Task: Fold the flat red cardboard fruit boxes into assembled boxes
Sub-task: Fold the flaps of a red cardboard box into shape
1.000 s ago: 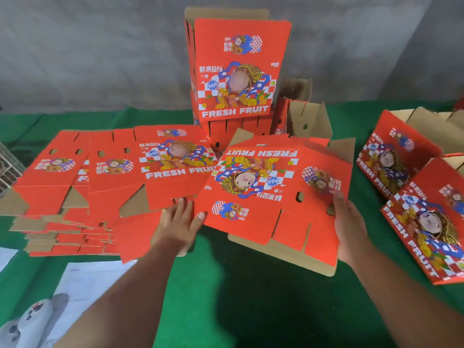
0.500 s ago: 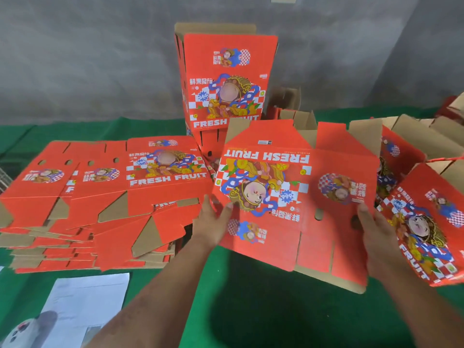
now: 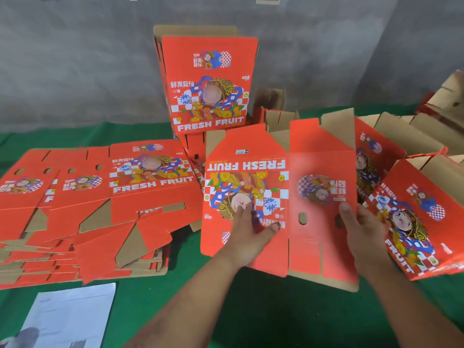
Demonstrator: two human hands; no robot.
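A flat red fruit box (image 3: 281,197) with upside-down "FRESH FRUIT" print stands tilted up in front of me over the green table (image 3: 200,310). My left hand (image 3: 247,234) lies on its printed front panel, fingers spread and straight, thumb out to the right. My right hand (image 3: 361,229) grips the box's right edge, thumb on the red face and fingers hidden behind it. A stack of flat red boxes (image 3: 95,197) lies at the left.
An assembled box (image 3: 208,84) stands upright at the back centre. Two opened boxes (image 3: 414,217) lie at the right, close to my right hand. A white paper sheet (image 3: 67,315) lies at the front left. A grey wall closes the back.
The held box has been lifted off the stack, moved right and raised more upright. My left hand slid from its left edge onto the printed panel; my right hand followed to the right.
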